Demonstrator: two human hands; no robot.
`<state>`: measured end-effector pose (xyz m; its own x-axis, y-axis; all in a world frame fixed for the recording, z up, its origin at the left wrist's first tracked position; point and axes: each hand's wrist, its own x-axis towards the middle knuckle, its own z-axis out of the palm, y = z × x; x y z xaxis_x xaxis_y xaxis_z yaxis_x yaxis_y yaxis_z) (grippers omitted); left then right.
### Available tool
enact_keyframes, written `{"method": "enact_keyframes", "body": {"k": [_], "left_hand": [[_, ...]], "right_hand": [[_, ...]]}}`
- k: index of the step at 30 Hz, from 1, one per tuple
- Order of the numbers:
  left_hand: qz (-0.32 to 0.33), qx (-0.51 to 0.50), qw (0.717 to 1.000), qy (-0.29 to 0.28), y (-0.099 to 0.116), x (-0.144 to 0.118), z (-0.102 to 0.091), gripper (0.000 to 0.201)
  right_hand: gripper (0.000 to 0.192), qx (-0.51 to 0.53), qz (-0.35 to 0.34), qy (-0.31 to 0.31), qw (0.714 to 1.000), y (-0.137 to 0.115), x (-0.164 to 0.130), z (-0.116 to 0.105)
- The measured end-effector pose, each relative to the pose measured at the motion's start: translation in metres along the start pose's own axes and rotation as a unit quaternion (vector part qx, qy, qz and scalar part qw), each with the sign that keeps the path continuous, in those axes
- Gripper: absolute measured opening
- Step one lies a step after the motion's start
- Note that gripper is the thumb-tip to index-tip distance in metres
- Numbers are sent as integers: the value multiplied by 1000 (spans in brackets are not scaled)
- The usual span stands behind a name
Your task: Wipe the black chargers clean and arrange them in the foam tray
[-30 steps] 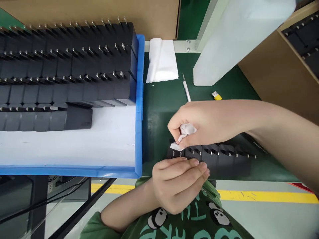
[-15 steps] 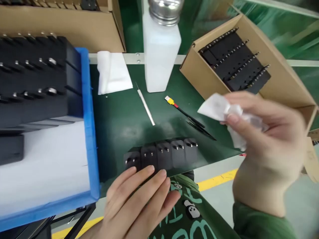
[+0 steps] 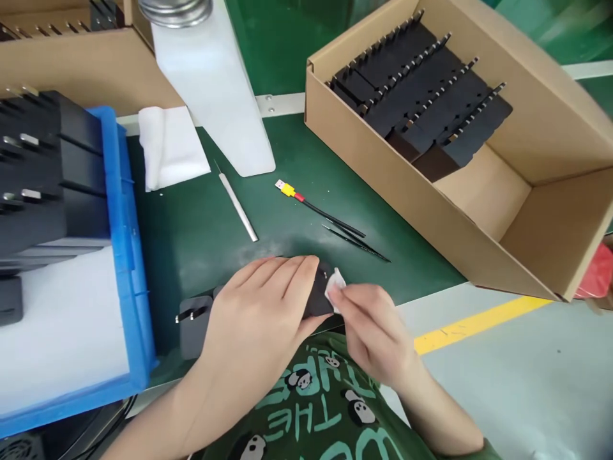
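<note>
My left hand lies over a row of black power adapters, its fingers bent down along their far side and its thumb along the near side. At the row's left end one adapter shows its metal prongs. The right-end adapter sticks out past my left fingers; the ones between are mostly hidden. My right hand pinches a crumpled white wipe, pressed to that right end. Beyond my hands lie a white-handled needle tool, a short USB cable and black tweezers.
A cardboard box with rows of adapters stands at the right. At the left is a blue tray of stacked adapters. A white bottle with a metal cap and a folded white cloth are at the back.
My right hand has come down and left, bringing the wipe against the right end of the row. My left hand has moved farther over the adapters and closed around them. The view has shifted.
</note>
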<state>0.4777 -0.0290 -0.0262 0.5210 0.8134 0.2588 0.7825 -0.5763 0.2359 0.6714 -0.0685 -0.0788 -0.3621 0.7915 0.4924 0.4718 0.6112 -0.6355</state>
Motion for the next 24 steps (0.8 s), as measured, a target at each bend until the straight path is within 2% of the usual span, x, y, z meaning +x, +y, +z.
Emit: {"method": "enact_keyframes", "body": {"k": [3, 8, 12, 18, 20, 22, 24], "left_hand": [[2, 6, 1000, -10, 0, -1, -1, 32], [-7, 0, 1000, -17, 2, 2, -2, 38], [-12, -1, 1000, -27, 2, 3, -3, 34], [-16, -4, 999, -27, 3, 3, -4, 34], [-25, -2, 999, -28, 3, 3, -4, 30], [-27, 0, 999, -29, 3, 3, -4, 27], [-23, 4, 999, -32, 3, 3, -4, 28]], "right_hand": [[60, 12, -27, -31, 999, 2, -10, -1], [57, 18, -27, 24, 999, 10, -4, 2], [59, 36, 2, 10, 999, 7, -5, 4], [54, 74, 29, 92, 993, 7, 8, 14], [55, 94, 41, 67, 993, 3, 7, 8], [55, 127, 68, 17, 989, -3, 1, -4], [50, 158, 137, -7, 978, -7, -4, -19]]}}
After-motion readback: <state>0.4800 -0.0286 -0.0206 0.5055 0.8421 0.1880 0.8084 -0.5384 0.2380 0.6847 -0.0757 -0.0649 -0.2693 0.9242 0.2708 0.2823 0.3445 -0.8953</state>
